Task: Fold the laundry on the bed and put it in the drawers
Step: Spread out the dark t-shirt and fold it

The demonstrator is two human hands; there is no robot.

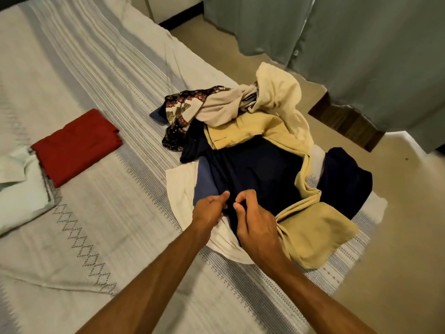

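Observation:
A heap of unfolded laundry lies on the bed (101,225) near its right edge. On top of the heap is a dark navy garment (260,174), with tan clothes (315,235), a cream piece (279,92) and a patterned dark cloth (183,109) around it. My left hand (209,209) and my right hand (252,218) sit side by side at the navy garment's near edge, and both pinch its fabric between thumb and fingers. A folded red garment (74,145) lies to the left, and a folded pale one (21,189) is beside it.
The bed's right edge drops to a beige floor (397,261). Grey-green curtains (361,56) hang at the far right above a dark wooden base (346,121). White cloth (183,189) lies under the heap. No drawers are in view.

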